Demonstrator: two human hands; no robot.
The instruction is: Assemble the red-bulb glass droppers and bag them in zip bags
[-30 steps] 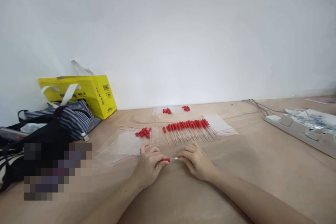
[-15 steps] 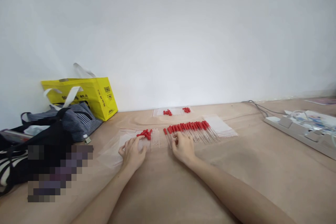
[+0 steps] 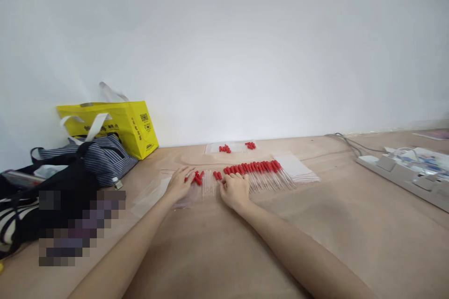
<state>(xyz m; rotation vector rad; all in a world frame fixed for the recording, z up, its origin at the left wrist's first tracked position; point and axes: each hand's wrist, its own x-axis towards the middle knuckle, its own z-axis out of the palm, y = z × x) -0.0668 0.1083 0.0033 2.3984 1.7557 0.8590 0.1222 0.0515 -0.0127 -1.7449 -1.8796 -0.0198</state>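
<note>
Since half a second ago, the left hand (image 3: 180,183) has gone farther over the loose red bulbs (image 3: 198,178), the right hand (image 3: 235,191) has shifted left, and two red-topped pieces (image 3: 217,175) now lie side by side left of the long row of red-topped droppers (image 3: 257,167). Whether either hand pinches anything cannot be told: the left fingertips merge with the bulbs, and the right fingers curl downward with their tips hidden. Good handling here, I judge, means the left thumb and finger lifting a single bulb without scattering the rest, while the right eases off the slim stems lightly, so none rolls or crosses its neighbour. Clear tubes (image 3: 207,183) stand within reach between the hands, just right of the bulbs. Both forearms slant inward from the near side, wrists low over the table (image 3: 196,252), the left hand flatter, the right rounded and knuckles up.
</note>
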